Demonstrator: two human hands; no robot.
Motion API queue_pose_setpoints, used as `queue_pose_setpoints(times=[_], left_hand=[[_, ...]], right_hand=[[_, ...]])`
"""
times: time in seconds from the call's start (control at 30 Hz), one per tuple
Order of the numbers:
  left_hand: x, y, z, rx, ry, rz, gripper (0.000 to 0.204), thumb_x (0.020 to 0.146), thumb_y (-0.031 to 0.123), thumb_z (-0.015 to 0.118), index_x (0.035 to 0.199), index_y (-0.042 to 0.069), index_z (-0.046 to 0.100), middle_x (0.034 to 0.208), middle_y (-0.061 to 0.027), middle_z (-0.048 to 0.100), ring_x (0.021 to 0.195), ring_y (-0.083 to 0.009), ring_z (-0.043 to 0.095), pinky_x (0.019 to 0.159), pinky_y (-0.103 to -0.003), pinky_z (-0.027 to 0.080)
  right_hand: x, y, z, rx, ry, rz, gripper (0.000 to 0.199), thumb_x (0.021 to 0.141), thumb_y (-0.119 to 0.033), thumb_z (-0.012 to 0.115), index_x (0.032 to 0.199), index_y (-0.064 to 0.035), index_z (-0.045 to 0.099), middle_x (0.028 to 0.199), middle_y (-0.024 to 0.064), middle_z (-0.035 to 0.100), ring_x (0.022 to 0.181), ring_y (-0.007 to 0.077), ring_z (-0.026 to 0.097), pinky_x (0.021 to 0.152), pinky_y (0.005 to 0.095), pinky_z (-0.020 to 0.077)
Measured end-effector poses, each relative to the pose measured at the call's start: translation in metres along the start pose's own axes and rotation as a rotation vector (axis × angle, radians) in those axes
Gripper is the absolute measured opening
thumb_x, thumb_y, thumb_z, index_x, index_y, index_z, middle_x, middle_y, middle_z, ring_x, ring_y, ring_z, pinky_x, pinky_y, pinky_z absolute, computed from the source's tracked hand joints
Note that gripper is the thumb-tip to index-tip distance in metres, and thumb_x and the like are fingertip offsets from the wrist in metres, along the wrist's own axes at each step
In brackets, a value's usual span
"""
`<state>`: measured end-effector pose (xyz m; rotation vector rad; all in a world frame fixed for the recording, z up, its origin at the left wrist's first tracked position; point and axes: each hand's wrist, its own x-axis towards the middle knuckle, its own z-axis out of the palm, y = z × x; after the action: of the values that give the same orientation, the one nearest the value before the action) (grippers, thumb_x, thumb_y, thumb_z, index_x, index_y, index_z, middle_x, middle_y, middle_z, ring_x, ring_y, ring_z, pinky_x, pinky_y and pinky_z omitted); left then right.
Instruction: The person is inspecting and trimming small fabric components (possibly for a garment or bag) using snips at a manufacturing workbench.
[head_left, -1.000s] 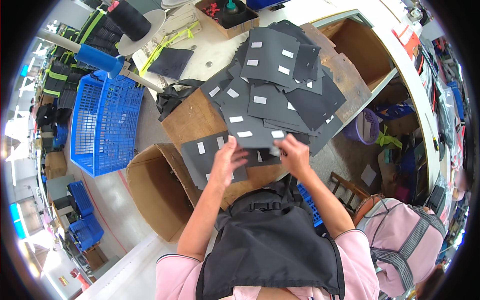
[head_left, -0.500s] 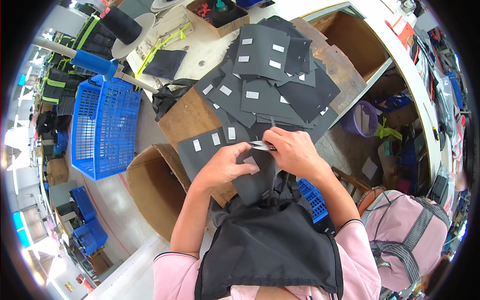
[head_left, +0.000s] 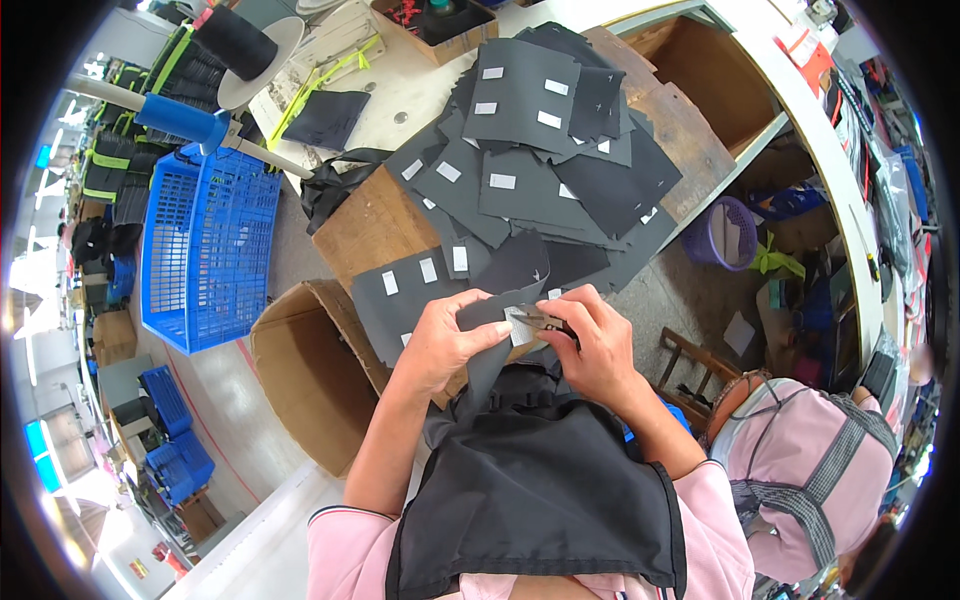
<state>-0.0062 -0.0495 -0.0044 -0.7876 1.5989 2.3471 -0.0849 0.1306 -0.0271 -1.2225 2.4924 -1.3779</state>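
Note:
My left hand (head_left: 445, 340) grips a dark grey fabric piece (head_left: 515, 280) with a small white label, lifted off the wooden table (head_left: 375, 220). My right hand (head_left: 595, 345) holds small metal snips (head_left: 535, 320) against that piece, close to the label. Just beyond the hands lies a spread pile of dark fabric pieces (head_left: 540, 160), each with white labels. A black apron covers my lap below the hands.
An open cardboard box (head_left: 305, 375) stands on the floor at my left, a blue plastic crate (head_left: 205, 245) beyond it. A purple basket (head_left: 730, 232) sits right of the table. Another person in a pink top (head_left: 810, 475) sits at lower right.
My hands pulled back from the pile toward my body, bringing one fabric piece with them. The snips now meet the piece by its label.

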Motion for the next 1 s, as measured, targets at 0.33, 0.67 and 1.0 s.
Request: queue_pose_setpoints(times=[0.33, 0.67, 1.0], left_hand=[[-0.003, 0.002, 0.002, 0.057, -0.008, -0.005, 0.022, 0.075, 0.001, 0.069, 0.096, -0.003, 0.062, 0.085, -0.0044, 0.064, 0.074, -0.0071, 0.059, 0.069, -0.020, 0.049], [-0.007, 0.005, -0.001, -0.040, -0.044, -0.080, 0.023, 0.073, 0.001, 0.069, 0.095, -0.004, 0.063, 0.083, -0.0043, 0.064, 0.072, -0.0069, 0.058, 0.067, -0.019, 0.048], [-0.007, 0.002, -0.004, 0.257, -0.094, 0.020, 0.012, 0.075, 0.003, 0.064, 0.087, 0.000, 0.063, 0.085, -0.0015, 0.061, 0.079, -0.0073, 0.055, 0.072, -0.020, 0.043]], right_hand=[[-0.007, 0.002, 0.003, 0.051, 0.155, -0.087, 0.030, 0.064, -0.002, 0.072, 0.092, -0.0055, 0.063, 0.077, 0.0073, 0.058, 0.059, 0.0226, 0.055, 0.052, 0.0316, 0.0440], [-0.005, 0.003, 0.000, 0.059, 0.126, -0.093, 0.031, 0.064, -0.003, 0.073, 0.093, -0.0060, 0.063, 0.079, 0.0060, 0.058, 0.064, 0.0230, 0.057, 0.054, 0.0318, 0.0452], [0.015, 0.011, -0.020, 0.318, -0.031, 0.211, 0.038, 0.068, 0.005, 0.068, 0.104, -0.0047, 0.060, 0.079, 0.0074, 0.054, 0.065, 0.0187, 0.052, 0.055, 0.0275, 0.0421]])
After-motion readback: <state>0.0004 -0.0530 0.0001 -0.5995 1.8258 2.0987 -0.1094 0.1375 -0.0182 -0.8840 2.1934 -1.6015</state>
